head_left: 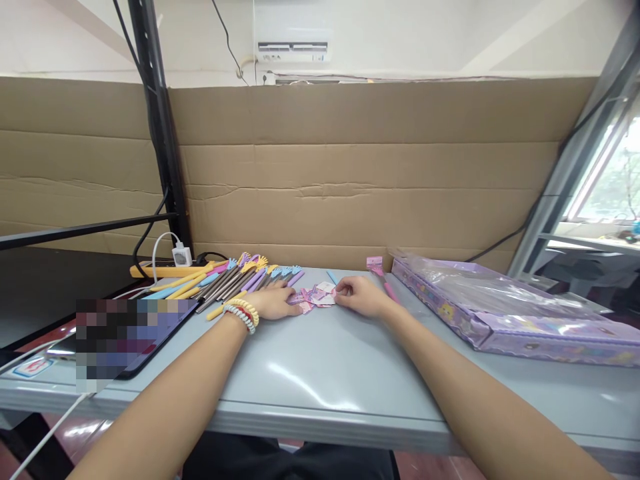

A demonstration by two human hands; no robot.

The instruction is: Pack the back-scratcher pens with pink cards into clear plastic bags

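Note:
Both my arms reach forward over a grey table (pixel 320 373). My left hand (pixel 273 301), with beaded bracelets on its wrist, lies fingers down on a small pile of pink and white paper cards (pixel 316 297). My right hand (pixel 361 295) is curled, its fingertips pinching the right edge of the same cards. Just left of my left hand lies a heap of telescopic back scratchers (pixel 235 279) with yellow, blue, pink and purple handles and small hand-shaped heads.
A purple flat box in clear plastic wrap (pixel 505 307) lies to the right. A pink tool (pixel 379 270) sits by it. A tablet (pixel 145 333), a yellow power strip with a white charger (pixel 181 257) and cables are at left. Cardboard (pixel 360 187) lines the back.

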